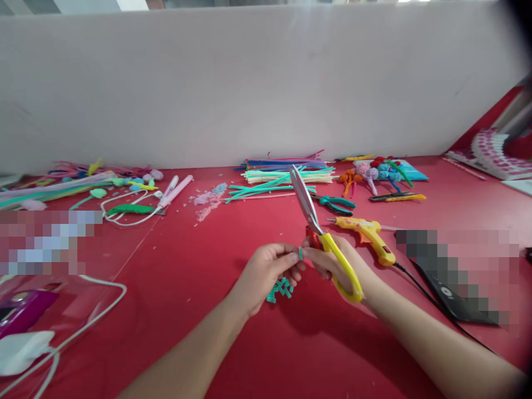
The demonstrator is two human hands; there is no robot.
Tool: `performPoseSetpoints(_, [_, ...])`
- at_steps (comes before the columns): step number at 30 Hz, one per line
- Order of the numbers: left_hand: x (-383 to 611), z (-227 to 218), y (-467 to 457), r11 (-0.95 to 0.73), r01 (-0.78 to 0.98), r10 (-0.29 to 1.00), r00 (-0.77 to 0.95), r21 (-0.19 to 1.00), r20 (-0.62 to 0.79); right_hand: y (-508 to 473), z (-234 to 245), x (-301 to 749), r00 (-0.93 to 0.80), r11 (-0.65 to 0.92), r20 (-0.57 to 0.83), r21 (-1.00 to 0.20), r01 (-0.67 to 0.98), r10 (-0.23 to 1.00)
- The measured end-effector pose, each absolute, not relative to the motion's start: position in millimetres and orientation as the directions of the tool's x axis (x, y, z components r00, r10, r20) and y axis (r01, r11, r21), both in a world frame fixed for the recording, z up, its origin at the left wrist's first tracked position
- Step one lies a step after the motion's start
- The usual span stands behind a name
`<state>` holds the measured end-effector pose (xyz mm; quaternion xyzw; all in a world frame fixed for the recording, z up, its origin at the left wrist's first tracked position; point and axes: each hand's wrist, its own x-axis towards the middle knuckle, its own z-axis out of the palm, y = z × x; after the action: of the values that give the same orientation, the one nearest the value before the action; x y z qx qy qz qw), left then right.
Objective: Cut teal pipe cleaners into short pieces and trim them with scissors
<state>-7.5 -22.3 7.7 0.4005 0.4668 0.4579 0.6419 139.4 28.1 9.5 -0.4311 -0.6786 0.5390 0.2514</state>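
A small green piece of pipe cleaner [300,254] is pinched between the thumb and fingers of my left hand [268,271]. My right hand [322,259] has yellow-handled scissors [343,270] hooked on it, blades pointing up and away. Its fingertips meet the same green piece from the right side. Below my left hand, a small heap of short green cut pieces [280,289] lies on the red table [199,332]. Part of that heap is hidden by the left hand.
Bundled pipe cleaners [286,176] lie at the back by the white partition [266,83]. To the right are teal-handled pliers [336,205], a yellow glue gun [368,235] with its cord, and pompom flowers [369,172]. A pink styling iron [177,191] and white cables [112,299] lie left.
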Motion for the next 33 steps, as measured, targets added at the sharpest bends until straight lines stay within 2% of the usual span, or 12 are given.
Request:
performPoseSetpoints(4, [-6.0,9.7,-23.0,0.266,-0.113,0.958,0.142,0.958,-0.249,26.5,8.4,141.2,-0.512,0.042,-0.142,-0.943,0.33,0.847])
performPoseSetpoints(8, [-2.7,9.3,-25.7,0.174,0.03,0.982,0.069,0.984,-0.176,25.4,6.1,139.9,-0.506,0.066,-0.125,-0.938,0.342,0.854])
performPoseSetpoints(12, [-1.7,5.9,-25.9,0.139,0.114,0.99,0.003,0.984,-0.14,25.4,5.6,140.2,-0.494,0.149,-0.094,-0.891,0.429,0.864])
performPoseSetpoints(15, [-7.3,4.6,-22.5,0.152,0.056,0.987,-0.058,0.987,-0.149,28.4,5.9,146.4,-0.482,0.306,-0.014,-0.756,0.578,0.876])
performPoseSetpoints(18, [-16.7,5.2,-18.8,0.134,-0.037,0.974,-0.181,0.99,-0.139,31.7,5.7,155.4,-0.458,0.421,0.051,-0.492,0.762,0.887])
performPoseSetpoints(20, [-22.2,6.8,-17.6,0.094,-0.098,0.966,-0.233,0.991,-0.115,32.0,4.5,159.9,-0.469,0.455,0.055,-0.361,0.814,0.882])
performPoseSetpoints(22, [-25.9,9.1,-17.2,0.039,-0.147,0.963,-0.259,0.988,-0.077,30.7,2.1,162.3,-0.5,0.494,0.055,-0.283,0.822,0.864])
performPoseSetpoints(26, [-28.4,12.9,-17.0,-0.052,-0.188,0.951,-0.309,0.981,-0.009,26.2,-5.0,163.1,-0.545,0.55,0.082,-0.193,0.813,0.834])
performPoseSetpoints(33, [-28.2,14.1,-17.3,-0.06,-0.249,0.937,-0.347,0.967,-0.031,23.7,-9.6,162.5,-0.57,0.575,0.082,-0.176,0.799,0.818])
